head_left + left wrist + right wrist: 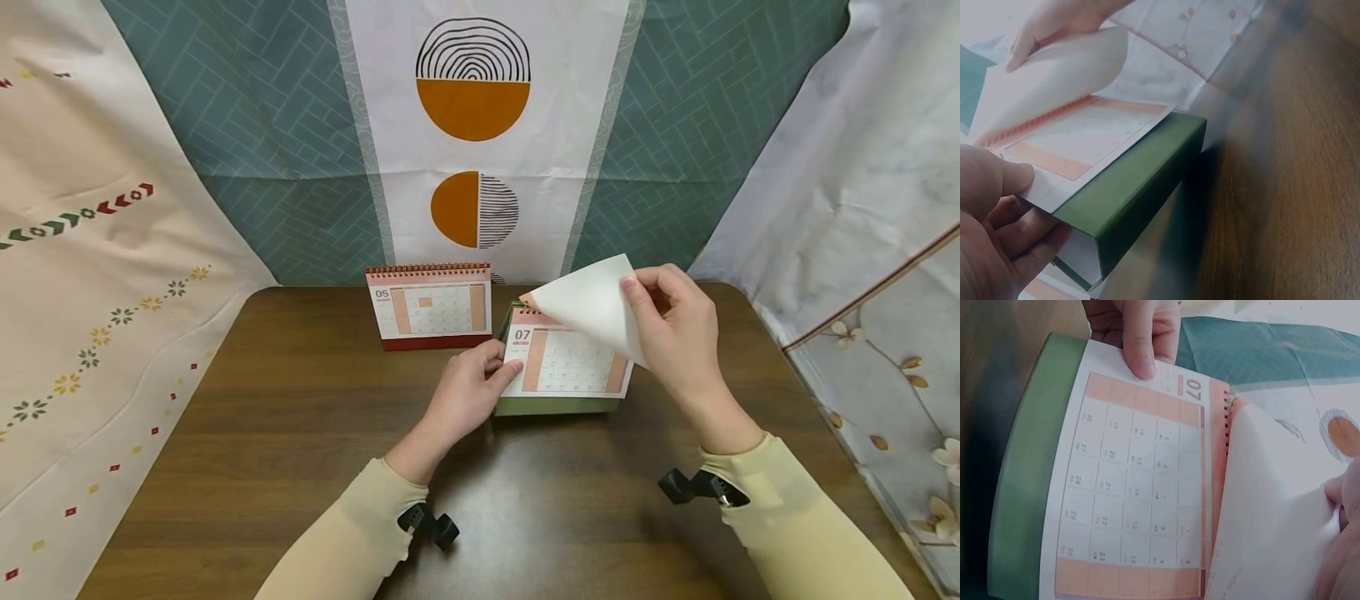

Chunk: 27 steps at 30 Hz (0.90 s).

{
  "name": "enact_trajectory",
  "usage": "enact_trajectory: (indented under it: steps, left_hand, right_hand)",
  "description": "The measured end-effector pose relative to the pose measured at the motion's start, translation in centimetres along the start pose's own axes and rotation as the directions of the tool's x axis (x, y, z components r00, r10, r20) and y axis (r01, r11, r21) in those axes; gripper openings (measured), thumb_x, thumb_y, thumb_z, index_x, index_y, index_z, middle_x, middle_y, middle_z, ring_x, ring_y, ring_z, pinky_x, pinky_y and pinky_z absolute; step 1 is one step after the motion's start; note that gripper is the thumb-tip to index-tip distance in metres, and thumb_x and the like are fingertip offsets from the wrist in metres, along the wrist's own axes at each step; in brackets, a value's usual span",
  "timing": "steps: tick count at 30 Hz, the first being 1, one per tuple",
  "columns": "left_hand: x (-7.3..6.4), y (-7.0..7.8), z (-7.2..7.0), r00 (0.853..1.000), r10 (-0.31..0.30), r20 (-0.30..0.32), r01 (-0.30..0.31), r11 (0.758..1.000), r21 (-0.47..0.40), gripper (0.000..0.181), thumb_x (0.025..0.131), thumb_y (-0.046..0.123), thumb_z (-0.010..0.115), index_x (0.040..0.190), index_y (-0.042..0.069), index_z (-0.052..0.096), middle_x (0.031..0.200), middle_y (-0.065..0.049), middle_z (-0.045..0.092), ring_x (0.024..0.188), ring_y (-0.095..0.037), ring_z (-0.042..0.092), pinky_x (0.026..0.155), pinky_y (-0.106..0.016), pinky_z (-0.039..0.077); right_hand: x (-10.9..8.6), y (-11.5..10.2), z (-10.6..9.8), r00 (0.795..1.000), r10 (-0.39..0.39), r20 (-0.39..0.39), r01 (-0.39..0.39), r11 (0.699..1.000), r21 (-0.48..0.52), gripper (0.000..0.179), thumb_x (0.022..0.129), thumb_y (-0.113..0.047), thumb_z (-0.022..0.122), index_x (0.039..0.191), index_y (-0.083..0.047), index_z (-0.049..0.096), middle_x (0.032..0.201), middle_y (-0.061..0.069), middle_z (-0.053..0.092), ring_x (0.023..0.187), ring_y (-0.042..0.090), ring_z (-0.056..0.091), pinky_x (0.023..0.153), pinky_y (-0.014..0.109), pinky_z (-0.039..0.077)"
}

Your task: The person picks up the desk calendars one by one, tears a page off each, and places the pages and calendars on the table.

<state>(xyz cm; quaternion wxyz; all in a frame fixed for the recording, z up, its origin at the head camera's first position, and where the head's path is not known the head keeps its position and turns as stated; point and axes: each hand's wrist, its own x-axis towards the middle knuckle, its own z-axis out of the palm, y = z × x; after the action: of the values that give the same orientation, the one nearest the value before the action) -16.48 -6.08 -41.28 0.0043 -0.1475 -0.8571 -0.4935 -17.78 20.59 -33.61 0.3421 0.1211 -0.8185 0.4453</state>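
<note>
A desk calendar with a green base stands on the table, its page marked 07 facing up. My left hand grips its left edge, thumb on the front of the page and fingers behind, as the left wrist view shows. Between thumb and fingers my right hand pinches a lifted page, which curves up over the top binding with its pale back showing. In the right wrist view the ring binding runs between the lifted page and the 07 page.
A second desk calendar with a red base stands just left of the green one, showing 05. The wooden table ends against a patterned cloth backdrop, with more cloths hanging at both sides.
</note>
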Motion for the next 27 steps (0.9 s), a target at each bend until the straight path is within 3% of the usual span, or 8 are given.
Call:
enact_trajectory:
  steps: [5, 7, 12, 20, 27]
  left_hand:
    - [-0.1, -0.1, -0.1, 1.0, 0.013, 0.001, -0.013, 1.0, 0.008, 0.013, 0.109, 0.019, 0.074, 0.116, 0.008, 0.075, 0.104, -0.004, 0.083, 0.087, -0.009, 0.07, 0.073, -0.033, 0.055]
    - [-0.1, -0.3, -0.2, 1.0, 0.011, 0.004, -0.011, 1.0, 0.003, 0.013, 0.109, 0.018, 0.074, 0.117, 0.008, 0.075, 0.104, -0.004, 0.083, 0.088, -0.009, 0.071, 0.073, -0.033, 0.055]
    - [-0.5, -1.0, -0.4, 1.0, 0.002, 0.004, -0.002, 1.0, 0.012, 0.012, 0.108, 0.017, 0.074, 0.114, 0.008, 0.075, 0.099, -0.003, 0.082, 0.081, -0.009, 0.067, 0.067, -0.029, 0.05]
    - [-0.6, -0.9, -0.6, 1.0, 0.027, 0.007, -0.027, 0.999, 0.036, 0.015, 0.108, 0.019, 0.076, 0.118, 0.007, 0.075, 0.105, -0.004, 0.082, 0.084, -0.009, 0.069, 0.069, -0.029, 0.051]
    - [-0.8, -1.4, -1.1, 1.0, -0.02, -0.005, 0.02, 0.999, 0.024, 0.017, 0.107, 0.017, 0.076, 0.12, 0.006, 0.075, 0.108, -0.005, 0.082, 0.087, -0.009, 0.07, 0.073, -0.031, 0.053]
  right_hand:
    - [0.5, 0.5, -0.1, 0.998, 0.065, -0.006, -0.065, 0.998, 0.004, 0.014, 0.106, -0.011, 0.076, 0.1, 0.001, 0.079, 0.089, 0.001, 0.067, 0.078, 0.009, 0.056, 0.071, 0.023, 0.043]
    - [1.0, 0.7, -0.4, 0.991, 0.128, -0.028, -0.128, 0.992, 0.009, 0.018, 0.107, -0.014, 0.074, 0.102, 0.002, 0.078, 0.085, -0.002, 0.065, 0.076, 0.01, 0.055, 0.07, 0.024, 0.042]
    - [2.7, 1.4, -1.9, 0.947, 0.291, -0.134, -0.286, 0.956, 0.057, 0.024, 0.108, -0.018, 0.071, 0.108, 0.005, 0.075, 0.076, -0.012, 0.06, 0.07, 0.009, 0.052, 0.065, 0.023, 0.041]
    - [3.4, 2.5, -2.7, 0.921, 0.349, -0.171, -0.341, 0.937, 0.078, 0.02, 0.108, -0.019, 0.071, 0.105, 0.001, 0.075, 0.079, -0.011, 0.06, 0.073, 0.009, 0.053, 0.067, 0.022, 0.043]
    - [5.1, 4.6, -5.2, 0.847, 0.456, -0.274, -0.418, 0.889, 0.186, 0.014, 0.109, -0.023, 0.071, 0.097, -0.016, 0.074, 0.085, -0.004, 0.058, 0.079, 0.01, 0.053, 0.071, 0.02, 0.043]
